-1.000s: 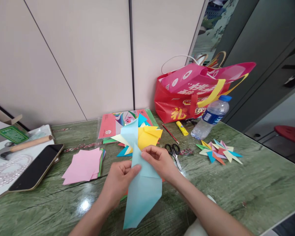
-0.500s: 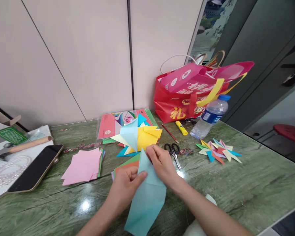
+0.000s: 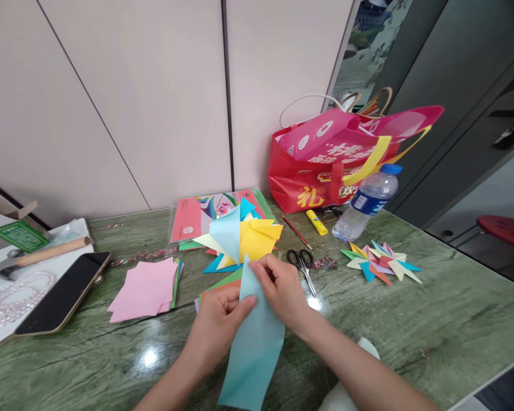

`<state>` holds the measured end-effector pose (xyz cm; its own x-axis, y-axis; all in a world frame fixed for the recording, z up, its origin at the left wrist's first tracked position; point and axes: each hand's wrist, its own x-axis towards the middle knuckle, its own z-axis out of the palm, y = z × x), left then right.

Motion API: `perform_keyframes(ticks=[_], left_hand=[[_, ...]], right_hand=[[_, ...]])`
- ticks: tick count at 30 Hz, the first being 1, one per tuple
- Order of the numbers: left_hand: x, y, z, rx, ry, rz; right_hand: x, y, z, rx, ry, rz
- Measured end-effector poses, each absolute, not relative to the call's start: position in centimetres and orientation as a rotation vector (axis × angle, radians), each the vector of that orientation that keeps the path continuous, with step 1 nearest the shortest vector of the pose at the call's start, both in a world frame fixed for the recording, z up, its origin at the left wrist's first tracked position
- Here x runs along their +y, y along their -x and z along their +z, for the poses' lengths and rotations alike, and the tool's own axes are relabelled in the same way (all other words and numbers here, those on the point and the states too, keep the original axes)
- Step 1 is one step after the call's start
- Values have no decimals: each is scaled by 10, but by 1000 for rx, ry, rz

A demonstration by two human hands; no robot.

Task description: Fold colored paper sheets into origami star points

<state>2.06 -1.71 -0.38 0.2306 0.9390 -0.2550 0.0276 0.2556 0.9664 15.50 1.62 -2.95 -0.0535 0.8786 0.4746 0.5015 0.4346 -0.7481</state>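
Note:
A light blue sheet of paper (image 3: pixel 255 348), folded into a long strip with a pointed top, hangs upright between my hands. My left hand (image 3: pixel 220 322) is closed on its left edge, thumb lying across the front. My right hand (image 3: pixel 282 291) pinches the paper close to its tip on the right side. Just behind them, a partly covered stack of coloured paper (image 3: pixel 223 288) shows green and orange sheets. Farther back lies a pile of folded paper pieces (image 3: pixel 257 240) in yellow, blue and cream.
Pink square sheets (image 3: pixel 143 288) lie to the left, near a phone (image 3: pixel 64 294) and a hammer (image 3: pixel 47 251). On the right are scissors (image 3: pixel 304 265), a glue stick (image 3: pixel 316 222), a water bottle (image 3: pixel 366 202), a folded paper star (image 3: pixel 381 262) and a red bag (image 3: pixel 321 165).
The right side of the blue paper has swung inward, so the strip looks narrower. My right hand has shifted slightly down and left along the tip. My left hand keeps its place.

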Motion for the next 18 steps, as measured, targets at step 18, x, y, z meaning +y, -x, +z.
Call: perform_keyframes(ticks=[18], left_hand=[[-18,-22,-8,1162,-1188,707]], right_hand=[[18,-158,-26,-1649,1188,580]])
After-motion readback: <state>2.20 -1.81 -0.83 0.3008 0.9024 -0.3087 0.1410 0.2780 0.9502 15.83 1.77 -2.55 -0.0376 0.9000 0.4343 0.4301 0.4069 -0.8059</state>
